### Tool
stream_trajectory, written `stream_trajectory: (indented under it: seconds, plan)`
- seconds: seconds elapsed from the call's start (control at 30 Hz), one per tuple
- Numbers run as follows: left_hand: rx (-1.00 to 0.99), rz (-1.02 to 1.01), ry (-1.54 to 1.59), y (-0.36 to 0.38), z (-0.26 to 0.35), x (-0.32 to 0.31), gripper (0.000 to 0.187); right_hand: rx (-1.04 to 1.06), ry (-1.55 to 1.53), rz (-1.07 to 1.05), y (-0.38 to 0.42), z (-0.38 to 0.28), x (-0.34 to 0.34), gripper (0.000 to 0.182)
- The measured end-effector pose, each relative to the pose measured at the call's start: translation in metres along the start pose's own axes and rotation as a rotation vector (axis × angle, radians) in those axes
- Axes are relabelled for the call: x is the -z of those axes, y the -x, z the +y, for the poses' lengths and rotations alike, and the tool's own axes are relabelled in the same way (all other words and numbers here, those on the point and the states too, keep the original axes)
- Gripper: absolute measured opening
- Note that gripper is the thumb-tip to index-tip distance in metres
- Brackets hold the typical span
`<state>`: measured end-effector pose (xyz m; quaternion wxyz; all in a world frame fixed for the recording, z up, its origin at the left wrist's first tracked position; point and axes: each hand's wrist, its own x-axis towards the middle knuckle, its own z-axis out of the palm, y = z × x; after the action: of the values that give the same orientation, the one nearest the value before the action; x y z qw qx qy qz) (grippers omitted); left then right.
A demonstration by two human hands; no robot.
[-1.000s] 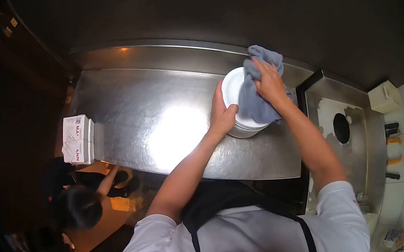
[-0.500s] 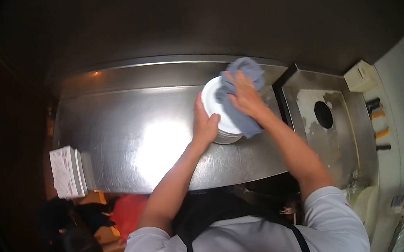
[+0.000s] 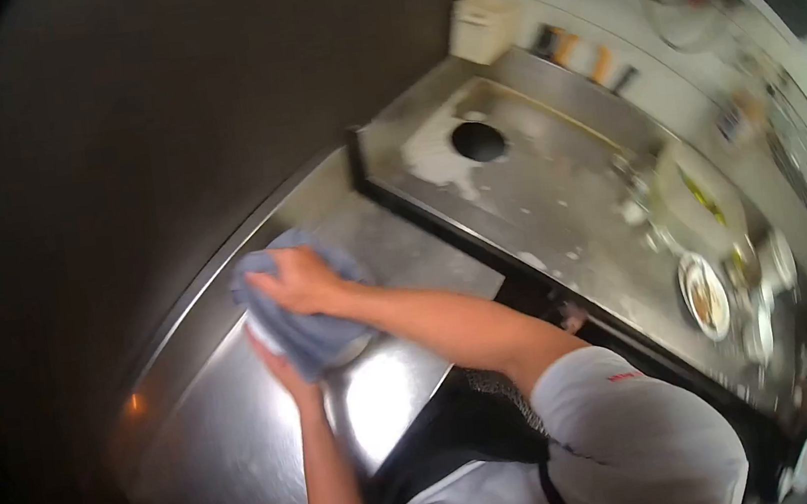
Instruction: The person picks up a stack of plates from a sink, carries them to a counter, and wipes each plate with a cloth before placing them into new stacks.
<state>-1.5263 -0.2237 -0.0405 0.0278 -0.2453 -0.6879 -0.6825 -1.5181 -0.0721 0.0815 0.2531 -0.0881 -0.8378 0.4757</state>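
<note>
A grey-blue cloth (image 3: pixel 305 337) lies over a stack of white plates (image 3: pixel 350 351) on the steel counter, hiding most of the top plate. Pressed onto the cloth from above is my right hand (image 3: pixel 294 279), its fingers bent over the fabric and partly apart. My left hand (image 3: pixel 278 363) is at the near left edge of the plates, gripping the rim; most of its fingers are hidden by the cloth and plates.
Right of the counter (image 3: pixel 234 429) is a steel sink area (image 3: pixel 536 185) with a dark round hole (image 3: pixel 479 142). Beyond it stand a cream box (image 3: pixel 484 28) and knives with orange and black handles (image 3: pixel 599 65). A dirty oval plate (image 3: pixel 704 297) and a tub (image 3: pixel 694 199) are farther right.
The view has swung toward the right, bringing more of the sink area and dishes into sight. The cloth now covers more of the top plate, with my right hand farther across it.
</note>
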Motion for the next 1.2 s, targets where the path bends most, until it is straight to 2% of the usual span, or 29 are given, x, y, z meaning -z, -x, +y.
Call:
stream_trajectory:
  seconds: [0.03,0.07,0.1,0.13,0.17,0.2,0.27,0.33,0.37,0.47,0.53,0.6,0.63,0.67,0.73,0.77,0.8,0.83,0.87,0.93,1.0,1.07,1.1,1.13,1.2]
  plan:
    - [-0.170,-0.088,-0.165,0.000,-0.002,0.011,0.077,0.022,-0.046,0.113,-0.006,-0.019,0.011,0.035]
    - [0.250,-0.126,0.140,-0.002,-0.018,0.020,0.074,0.047,-0.151,0.157,-0.013,-0.036,0.023,0.037]
    - [0.458,-0.138,0.211,-0.005,-0.024,0.035,0.070,0.045,-0.157,0.206,-0.017,-0.054,0.036,0.040]
    - [0.309,-0.019,0.088,-0.003,0.010,0.027,0.068,0.100,-0.042,0.325,-0.021,-0.065,0.041,0.041]
    - [0.159,0.111,-0.032,0.001,0.044,0.024,0.066,0.147,-0.007,0.295,-0.024,-0.079,0.049,0.040]
    - [0.046,0.119,-0.012,0.000,0.056,0.024,0.066,0.340,0.066,0.411,-0.034,-0.073,0.040,0.036]
    - [-0.180,0.158,0.032,0.001,0.069,0.031,0.068,0.474,0.053,0.529,-0.034,-0.083,0.029,0.037]
    - [-0.018,-0.161,0.688,0.005,0.092,0.025,0.067,0.532,0.014,0.493,-0.018,-0.096,0.019,0.039]
    - [0.075,-0.322,1.003,0.006,0.103,0.024,0.067,0.488,-0.026,0.374,-0.007,-0.103,0.015,0.040]
    - [0.232,-0.180,1.303,-0.010,0.135,0.005,0.070,0.232,-0.298,-0.048,0.026,-0.126,0.005,0.049]
    - [0.131,-0.251,1.399,-0.027,0.125,0.006,0.071,0.059,-0.407,-0.057,0.048,-0.129,-0.007,0.056]
    - [0.242,0.438,1.187,-0.033,0.158,-0.008,0.069,-0.019,-0.596,-0.113,0.047,-0.113,-0.003,0.058]
    - [-0.153,-0.433,1.455,-0.048,0.087,0.028,0.063,-0.075,-0.739,-0.173,0.043,-0.104,0.007,0.061]
    - [0.003,-0.246,1.323,-0.047,0.084,0.037,0.059,-0.132,-0.880,-0.241,0.038,-0.095,0.015,0.064]
    - [0.185,-0.045,1.040,-0.061,0.088,0.034,0.052,-0.106,-0.554,0.043,0.028,-0.069,0.018,0.061]
    - [0.207,0.042,0.882,-0.068,0.103,0.024,0.048,0.002,-0.464,0.260,0.025,-0.067,0.031,0.056]
    - [0.232,0.147,0.710,-0.073,0.123,0.011,0.045,0.204,-0.102,0.652,0.016,-0.049,0.031,0.052]
    - [0.255,0.276,0.708,-0.076,0.133,-0.003,0.040,0.207,-0.101,0.656,0.016,-0.046,0.040,0.054]
    - [0.274,0.335,0.663,-0.077,0.150,-0.015,0.046,0.225,-0.098,0.570,0.026,-0.061,0.044,0.061]
    - [0.394,0.030,0.939,-0.073,0.148,-0.016,0.058,0.280,-0.039,0.178,0.039,-0.068,0.032,0.072]
    - [0.446,-0.157,1.126,-0.063,0.129,-0.016,0.068,0.287,0.322,0.220,0.031,-0.051,0.020,0.066]
    - [0.414,-0.538,1.200,-0.058,0.091,0.014,0.070,0.032,0.018,-0.003,0.001,-0.016,0.032,0.055]
    - [0.430,-0.289,0.655,-0.048,0.103,0.018,0.071,0.134,0.116,0.011,-0.009,-0.009,0.043,0.052]
    - [0.220,-0.227,0.272,-0.044,0.104,0.028,0.064,0.234,0.209,0.034,-0.018,-0.004,0.052,0.048]
    - [-0.063,-0.001,-0.384,-0.032,0.093,0.039,0.072,0.309,0.157,-0.009,-0.033,-0.012,0.065,0.048]
